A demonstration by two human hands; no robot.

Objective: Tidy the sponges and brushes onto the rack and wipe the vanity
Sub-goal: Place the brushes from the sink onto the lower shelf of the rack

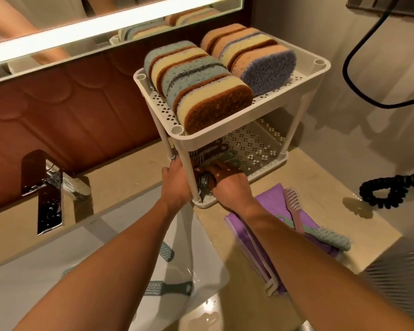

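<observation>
Waiting in sink (34,283): stray brushes (167,288). Bracing rack (225,137) with left hand (175,180), fingers curled round front post. Setting brush (204,183) on lower tier with right hand (227,180), fingers wrapped round bristle head. Lay flat, handles aligned. Sponges (201,84) up top. Glossy beige vanity (320,187), seemingly wet in spots; purple cloth (270,201) under more brushes (330,237).

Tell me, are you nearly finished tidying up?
Partly. Done: sponges fill the rack's top shelf. Now: the right hand sets a brush on the lower shelf; the left hand holds a rack leg. Left: brushes lying on the purple cloth, the sink brushes, then wiping.
</observation>
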